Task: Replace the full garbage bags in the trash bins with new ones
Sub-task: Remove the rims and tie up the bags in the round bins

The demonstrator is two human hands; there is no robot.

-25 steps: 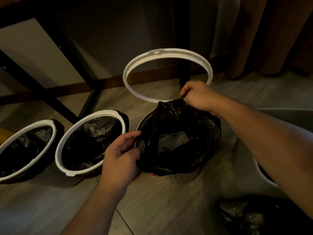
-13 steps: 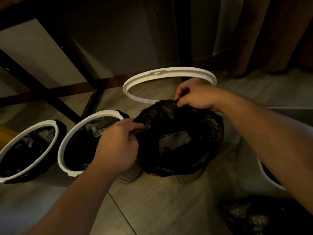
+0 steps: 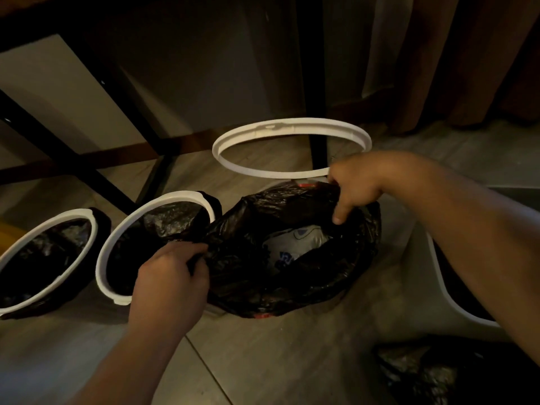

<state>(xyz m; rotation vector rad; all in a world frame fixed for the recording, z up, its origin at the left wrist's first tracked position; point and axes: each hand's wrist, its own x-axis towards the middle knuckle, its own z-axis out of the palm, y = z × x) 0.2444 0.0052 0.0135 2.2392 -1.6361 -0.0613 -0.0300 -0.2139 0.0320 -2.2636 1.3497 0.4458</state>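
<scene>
A black garbage bag fills the middle bin, its mouth open over white crumpled trash. My left hand grips the bag's near-left edge. My right hand holds the far-right edge, with one finger pointing down into the opening. The bin's white rim ring hangs tilted behind the bag, hinged up off the bin. The bin's body is almost wholly hidden by the bag.
Two bins with white rims and black liners stand at left and far left. Another white bin sits at the right under my forearm. A filled black bag lies on the floor bottom right. Dark table legs and curtains stand behind.
The white rim ring has tipped flatter. My left hand has pulled the bag's left edge outward and gripped it tighter. My right hand has shifted right along the far edge.
</scene>
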